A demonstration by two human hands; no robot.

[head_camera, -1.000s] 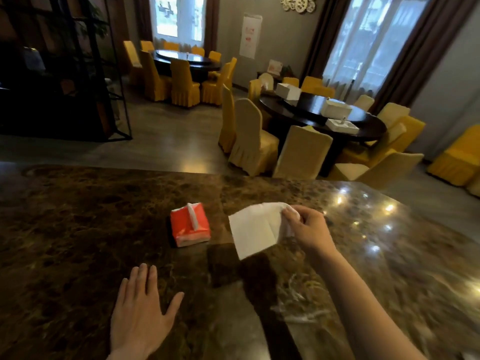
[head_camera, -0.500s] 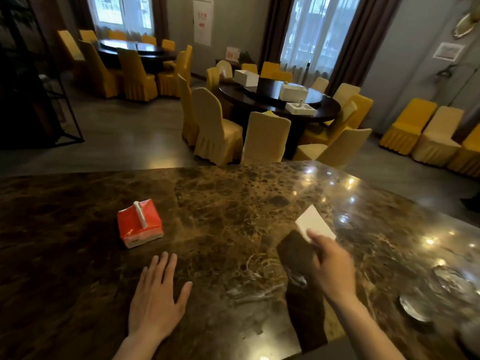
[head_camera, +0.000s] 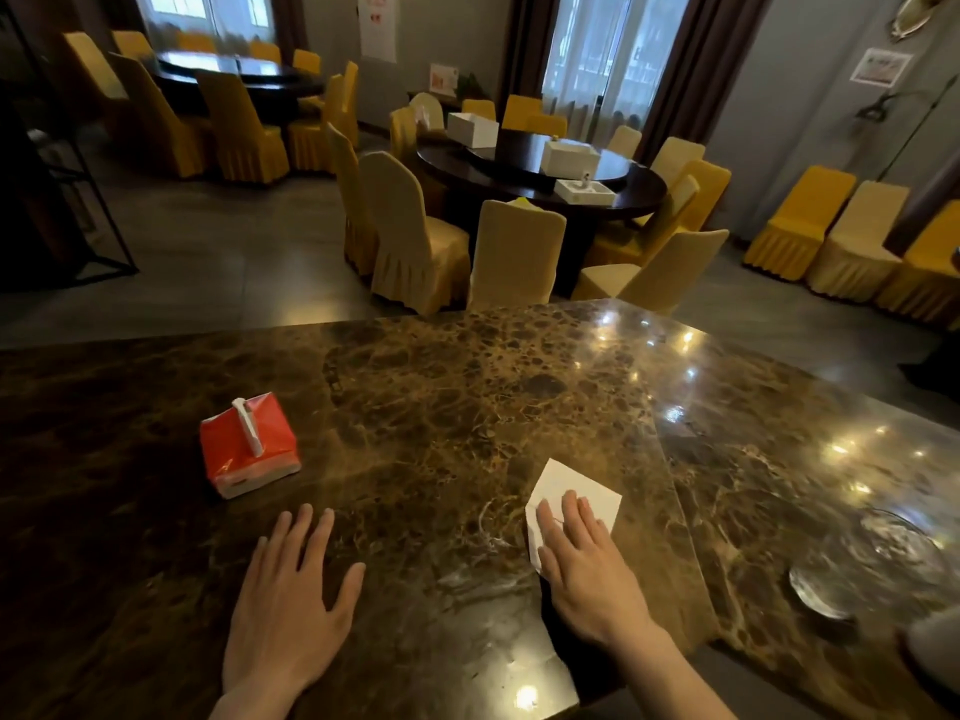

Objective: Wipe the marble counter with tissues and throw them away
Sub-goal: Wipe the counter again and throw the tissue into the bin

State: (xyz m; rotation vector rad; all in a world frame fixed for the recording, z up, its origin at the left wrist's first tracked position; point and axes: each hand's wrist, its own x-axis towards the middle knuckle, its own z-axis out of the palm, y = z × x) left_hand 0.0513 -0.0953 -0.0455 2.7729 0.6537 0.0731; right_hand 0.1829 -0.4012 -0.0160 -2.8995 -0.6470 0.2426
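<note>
**Right hand flat on tissue, counter centre**

Head view: the right hand [head_camera: 587, 569] lies palm-down at lower right of centre, fingers straight and close together, pressing a white tissue [head_camera: 571, 491] onto the marble counter [head_camera: 441, 407]. The left hand [head_camera: 291, 605] rests flat at lower left, fingers spread, holding nothing. A red tissue pack [head_camera: 248, 444] sits left of centre

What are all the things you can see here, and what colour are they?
marble counter: one, brown, across the foreground
tissue pack: one, red, on the counter, left
tissue: one, white, flat on the counter under the right hand
glass dishes: two or so, clear, counter's right end
round tables: two, dark, behind the counter
white boxes: three, on the nearer table
covered chairs: many, yellow and cream
left hand: flat on the counter
right hand: pressing the tissue
</note>
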